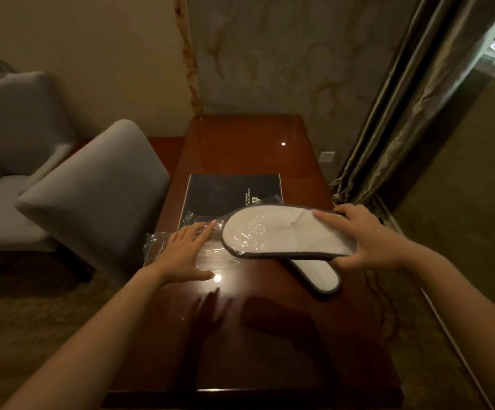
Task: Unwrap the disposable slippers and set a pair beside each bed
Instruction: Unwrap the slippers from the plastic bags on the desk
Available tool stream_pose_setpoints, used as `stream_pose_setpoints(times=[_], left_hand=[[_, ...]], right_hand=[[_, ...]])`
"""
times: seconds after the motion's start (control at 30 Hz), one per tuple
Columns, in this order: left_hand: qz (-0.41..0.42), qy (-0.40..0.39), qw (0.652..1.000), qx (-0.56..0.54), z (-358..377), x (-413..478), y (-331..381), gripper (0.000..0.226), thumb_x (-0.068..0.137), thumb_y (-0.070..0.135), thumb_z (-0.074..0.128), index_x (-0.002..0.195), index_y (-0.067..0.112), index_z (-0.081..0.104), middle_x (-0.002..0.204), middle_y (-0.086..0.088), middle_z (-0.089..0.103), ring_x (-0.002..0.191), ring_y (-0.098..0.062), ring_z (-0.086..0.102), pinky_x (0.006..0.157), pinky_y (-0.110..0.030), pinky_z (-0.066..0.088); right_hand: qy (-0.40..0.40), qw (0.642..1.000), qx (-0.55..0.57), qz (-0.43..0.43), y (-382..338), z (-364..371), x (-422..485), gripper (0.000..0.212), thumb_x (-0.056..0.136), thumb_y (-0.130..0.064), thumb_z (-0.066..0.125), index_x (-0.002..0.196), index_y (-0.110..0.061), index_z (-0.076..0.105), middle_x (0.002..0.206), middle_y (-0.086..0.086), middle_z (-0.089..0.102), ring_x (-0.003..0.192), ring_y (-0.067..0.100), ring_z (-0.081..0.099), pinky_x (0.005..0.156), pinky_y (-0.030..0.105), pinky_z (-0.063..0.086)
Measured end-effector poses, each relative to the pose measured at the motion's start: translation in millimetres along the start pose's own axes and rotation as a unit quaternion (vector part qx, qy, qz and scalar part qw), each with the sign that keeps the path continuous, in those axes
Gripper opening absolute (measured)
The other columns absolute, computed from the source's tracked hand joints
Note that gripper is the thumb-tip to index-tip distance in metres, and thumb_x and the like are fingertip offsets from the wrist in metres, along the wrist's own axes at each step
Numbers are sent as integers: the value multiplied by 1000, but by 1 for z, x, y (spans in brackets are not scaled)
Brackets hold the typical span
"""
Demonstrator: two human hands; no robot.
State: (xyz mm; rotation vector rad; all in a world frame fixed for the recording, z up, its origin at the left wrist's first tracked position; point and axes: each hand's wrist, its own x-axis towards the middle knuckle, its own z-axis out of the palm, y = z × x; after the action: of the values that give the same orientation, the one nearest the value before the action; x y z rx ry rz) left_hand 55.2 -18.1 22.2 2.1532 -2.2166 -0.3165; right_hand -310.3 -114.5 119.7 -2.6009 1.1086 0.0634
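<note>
Slippers sit over a glossy red-brown desk; the right hand holds one white slipper by its toe end, thumb on top of the upper, the other fingers curled beneath the sole, so the grip is a clamp on the slipper; the slipper is raised off the desk and lies roughly level, heel end pointing left, its dark edging showing along the near side; clear film seems to cover its heel half, glinting in the light, though how far it reaches I cannot tell. A second slipper lies on the desk below and partly under the first, its rounded end pointing toward the near right; only that end shows.

The left hand is flat, palm down, fingers straight and slightly spread, pressing on a crumpled clear wrapper at the desk's left edge; it pinches nothing; its fingertips are just beside the raised slipper's heel, whether touching I cannot tell.

Behind the slippers a dark folder with small pale lettering lies flat on the desk, its near right corner hidden by the raised slipper. A grey chair stands at the desk's left side; a second grey chair is further left; a curtain hangs at the right.
</note>
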Motion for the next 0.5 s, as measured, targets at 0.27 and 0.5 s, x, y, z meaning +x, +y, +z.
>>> stream_pose_setpoints(times=[0.27, 0.5], left_hand=[[-97, -97, 990, 39, 40, -1, -16, 124, 59, 73, 64, 149, 26, -7, 157, -8, 8, 143, -30, 10, 115, -49, 13], [-128, -195, 972, 40, 63, 10, 2, 134, 49, 90, 48, 147, 25, -15, 158, -12, -15, 145, -30, -10, 111, -60, -10]], right_hand=[[76, 989, 92, 84, 19, 7, -5, 95, 69, -52, 68, 144, -45, 10, 130, -3, 28, 112, 14, 25, 98, 32, 28], [106, 976, 105, 158, 4, 59, 18, 94, 66, -51, 66, 144, -37, 16, 131, 4, 30, 121, 26, 26, 104, 42, 29]])
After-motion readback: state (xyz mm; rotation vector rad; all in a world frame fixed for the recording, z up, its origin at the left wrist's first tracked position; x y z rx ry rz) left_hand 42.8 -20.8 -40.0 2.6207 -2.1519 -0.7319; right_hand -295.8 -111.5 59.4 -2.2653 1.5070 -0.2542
